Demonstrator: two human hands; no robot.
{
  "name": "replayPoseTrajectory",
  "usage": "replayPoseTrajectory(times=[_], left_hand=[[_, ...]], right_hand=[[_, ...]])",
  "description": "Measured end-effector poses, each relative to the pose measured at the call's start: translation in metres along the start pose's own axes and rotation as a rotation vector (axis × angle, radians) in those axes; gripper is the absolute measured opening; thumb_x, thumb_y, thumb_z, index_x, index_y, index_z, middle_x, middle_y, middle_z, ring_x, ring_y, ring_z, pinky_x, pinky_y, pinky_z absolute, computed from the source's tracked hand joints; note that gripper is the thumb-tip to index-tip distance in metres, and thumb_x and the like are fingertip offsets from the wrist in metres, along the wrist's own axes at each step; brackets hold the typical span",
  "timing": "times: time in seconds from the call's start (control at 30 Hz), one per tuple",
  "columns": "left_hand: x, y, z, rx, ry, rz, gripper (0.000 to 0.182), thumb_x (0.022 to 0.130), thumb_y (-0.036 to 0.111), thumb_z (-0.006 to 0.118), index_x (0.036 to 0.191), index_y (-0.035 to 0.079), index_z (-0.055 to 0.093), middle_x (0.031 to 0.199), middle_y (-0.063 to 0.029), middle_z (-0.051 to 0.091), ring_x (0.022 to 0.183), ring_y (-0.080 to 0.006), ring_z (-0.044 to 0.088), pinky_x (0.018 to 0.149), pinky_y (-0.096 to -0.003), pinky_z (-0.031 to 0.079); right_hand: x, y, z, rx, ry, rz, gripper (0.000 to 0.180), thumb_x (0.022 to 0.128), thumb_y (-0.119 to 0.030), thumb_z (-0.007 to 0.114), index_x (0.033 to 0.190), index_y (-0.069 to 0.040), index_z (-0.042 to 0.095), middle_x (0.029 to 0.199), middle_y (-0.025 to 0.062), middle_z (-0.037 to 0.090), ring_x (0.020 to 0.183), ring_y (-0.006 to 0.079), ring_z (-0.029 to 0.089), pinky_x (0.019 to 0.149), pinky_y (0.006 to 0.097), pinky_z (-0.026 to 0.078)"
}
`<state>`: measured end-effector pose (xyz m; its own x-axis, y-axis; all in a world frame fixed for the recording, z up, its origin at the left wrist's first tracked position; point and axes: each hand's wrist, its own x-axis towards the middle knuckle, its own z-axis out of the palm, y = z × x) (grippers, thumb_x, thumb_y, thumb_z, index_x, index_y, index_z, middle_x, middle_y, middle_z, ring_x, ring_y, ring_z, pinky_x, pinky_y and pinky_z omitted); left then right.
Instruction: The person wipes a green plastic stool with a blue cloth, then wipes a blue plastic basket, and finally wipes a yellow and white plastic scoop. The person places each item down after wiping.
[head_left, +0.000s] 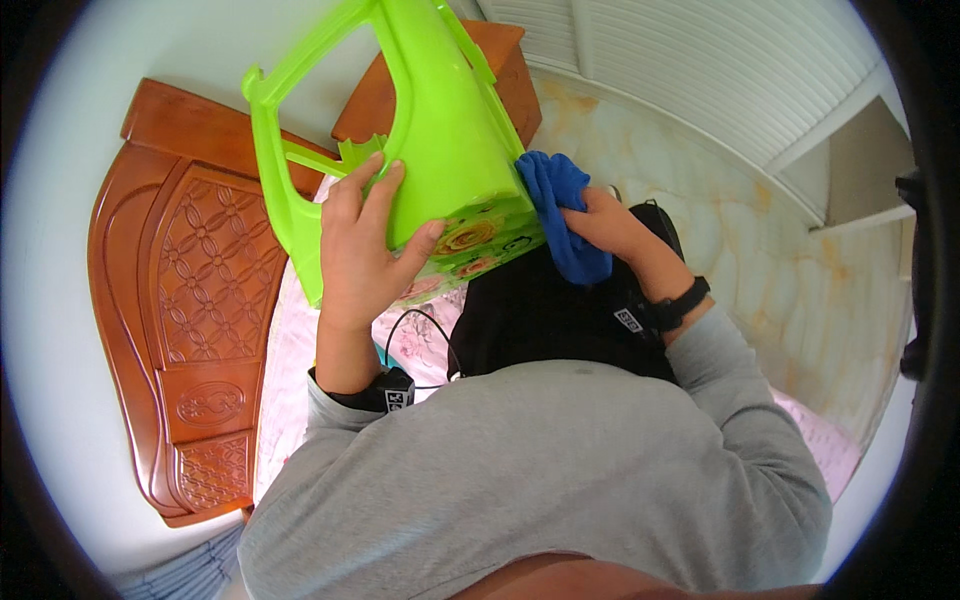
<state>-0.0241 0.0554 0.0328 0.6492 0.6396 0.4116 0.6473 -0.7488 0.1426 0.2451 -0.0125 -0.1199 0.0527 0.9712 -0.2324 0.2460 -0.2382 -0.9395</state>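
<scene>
A bright green plastic stool (442, 127) is tipped on its side before me, its legs pointing up and away. Its flower-printed seat (480, 244) faces down toward my lap. My left hand (360, 240) grips the stool, fingers by the edge of a large side cutout and thumb near the seat's rim. Bunched in my right hand (611, 225) is a blue cloth (559, 214), which touches the seat-side edge of the stool at the right. Part of the cloth hangs down over my black trousers (555, 322). The far legs leave the top of the picture.
To the left stands a carved wooden headboard (217, 262), with a pink floral bed sheet (289, 390) beside it. Behind the stool is a wooden nightstand (517, 97). White louvred doors (697, 67) border the marbled floor (720, 217). A black cable (416, 313) loops near my left wrist.
</scene>
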Motion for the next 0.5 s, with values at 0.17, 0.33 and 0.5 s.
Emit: replayPoseTrajectory(times=[0.17,0.33,0.5], left_hand=[[-0.002,0.000,0.000,0.017,0.033,0.021,0.061,0.077,0.033,0.078,0.126,0.002,0.059,0.131,-0.0201,0.053,0.116,-0.0380,0.052,0.099,-0.0454,0.041],[-0.002,0.000,-0.001,0.026,0.042,0.047,0.061,0.078,0.035,0.077,0.125,0.001,0.059,0.131,-0.0204,0.053,0.116,-0.0381,0.052,0.099,-0.0459,0.041],[0.000,0.000,-0.001,0.033,0.060,0.080,0.060,0.078,0.036,0.076,0.124,0.001,0.060,0.130,-0.0199,0.054,0.115,-0.0381,0.052,0.099,-0.0463,0.041]], right_hand=[[-0.006,-0.033,-0.004,0.155,-0.016,-0.064,0.037,0.086,-0.028,0.063,0.104,0.005,0.067,0.087,0.0140,0.070,0.082,0.0187,0.066,0.076,0.0345,0.052],[0.014,-0.065,-0.006,0.278,0.101,-0.243,0.041,0.089,-0.029,0.063,0.113,0.003,0.065,0.096,0.0131,0.070,0.088,0.0187,0.066,0.079,0.0344,0.052],[0.048,-0.115,-0.019,0.236,0.174,-0.358,0.044,0.090,-0.034,0.063,0.120,-0.002,0.064,0.103,0.0139,0.071,0.093,0.0207,0.066,0.084,0.0350,0.052]])
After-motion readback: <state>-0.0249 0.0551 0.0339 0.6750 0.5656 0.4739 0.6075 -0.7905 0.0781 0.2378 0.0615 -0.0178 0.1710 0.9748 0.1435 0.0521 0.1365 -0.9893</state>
